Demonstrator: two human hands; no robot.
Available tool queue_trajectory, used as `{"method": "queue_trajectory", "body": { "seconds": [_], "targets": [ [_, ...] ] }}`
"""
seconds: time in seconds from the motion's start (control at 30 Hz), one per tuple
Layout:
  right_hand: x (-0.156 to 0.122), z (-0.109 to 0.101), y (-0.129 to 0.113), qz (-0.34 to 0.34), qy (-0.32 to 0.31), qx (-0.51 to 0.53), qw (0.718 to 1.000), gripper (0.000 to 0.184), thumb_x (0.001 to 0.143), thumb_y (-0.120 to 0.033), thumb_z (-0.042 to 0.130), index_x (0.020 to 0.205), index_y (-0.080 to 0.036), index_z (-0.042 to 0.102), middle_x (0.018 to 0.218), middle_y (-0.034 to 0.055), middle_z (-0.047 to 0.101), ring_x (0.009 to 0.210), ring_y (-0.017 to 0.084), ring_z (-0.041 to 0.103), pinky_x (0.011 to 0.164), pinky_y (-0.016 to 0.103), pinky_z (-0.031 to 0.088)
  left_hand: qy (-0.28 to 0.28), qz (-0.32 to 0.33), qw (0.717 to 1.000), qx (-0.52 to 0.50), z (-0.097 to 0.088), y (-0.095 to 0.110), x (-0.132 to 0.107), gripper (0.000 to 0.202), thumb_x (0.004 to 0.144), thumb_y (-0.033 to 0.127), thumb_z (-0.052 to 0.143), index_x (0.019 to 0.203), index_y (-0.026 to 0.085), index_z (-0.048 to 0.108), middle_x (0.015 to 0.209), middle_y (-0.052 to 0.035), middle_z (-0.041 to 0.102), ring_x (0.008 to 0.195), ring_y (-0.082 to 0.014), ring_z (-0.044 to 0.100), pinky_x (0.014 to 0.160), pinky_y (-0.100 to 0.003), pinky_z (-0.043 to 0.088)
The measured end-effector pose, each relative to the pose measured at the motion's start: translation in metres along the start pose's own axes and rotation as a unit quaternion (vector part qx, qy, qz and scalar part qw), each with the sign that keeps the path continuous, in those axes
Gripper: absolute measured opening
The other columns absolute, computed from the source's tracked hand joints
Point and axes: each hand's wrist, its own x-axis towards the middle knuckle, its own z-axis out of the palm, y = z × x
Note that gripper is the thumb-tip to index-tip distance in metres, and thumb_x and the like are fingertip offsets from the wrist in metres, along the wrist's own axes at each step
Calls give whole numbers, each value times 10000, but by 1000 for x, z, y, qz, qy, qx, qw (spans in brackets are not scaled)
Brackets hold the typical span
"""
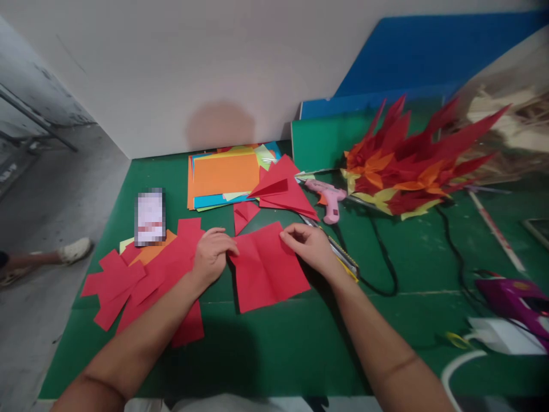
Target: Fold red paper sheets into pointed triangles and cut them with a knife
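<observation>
A red paper sheet (pixel 270 272) with a crease down its middle is held between my two hands above the green table. My left hand (pixel 213 254) pinches its upper left edge. At the upper right corner, my right hand (pixel 309 243) grips the paper between thumb and fingers. Just beyond the sheet lie a small folded red piece (pixel 245 214) and larger folded red papers (pixel 285 189). Loose red paper pieces (pixel 146 280) spread under and beside my left forearm. Near my right hand rests a utility knife (pixel 343 254).
A pink glue gun (pixel 328 197) with a black cord lies behind my right hand. Coloured paper sheets (pixel 225 174) are stacked at the back. A red and orange paper flame (pixel 412 166) stands at right. A phone (pixel 150 217) lies at left. Another person's foot (pixel 75 250) shows on the floor.
</observation>
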Motion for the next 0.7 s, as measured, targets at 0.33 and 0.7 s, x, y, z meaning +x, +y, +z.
{"method": "queue_trajectory", "body": {
  "seconds": [0.33,0.7],
  "targets": [
    [0,3,6,-14,11,-69,997,181,757,-372,576,732,-195,600,618,-1,617,530,129,526,521,250,423,-217,21,966,142,-1,27,1,353,864,344,539,1181,227,643,1334,-75,585,1229,-256,539,1110,-497,309],
    [-10,7,4,-64,24,-140,988,217,749,-263,600,954,-194,619,734,19,617,572,141,523,530,271,428,-315,47,932,175,1,36,-22,508,900,79,324,1379,182,457,1500,-118,385,1409,-241,329,1152,-496,287]
  ]
}}
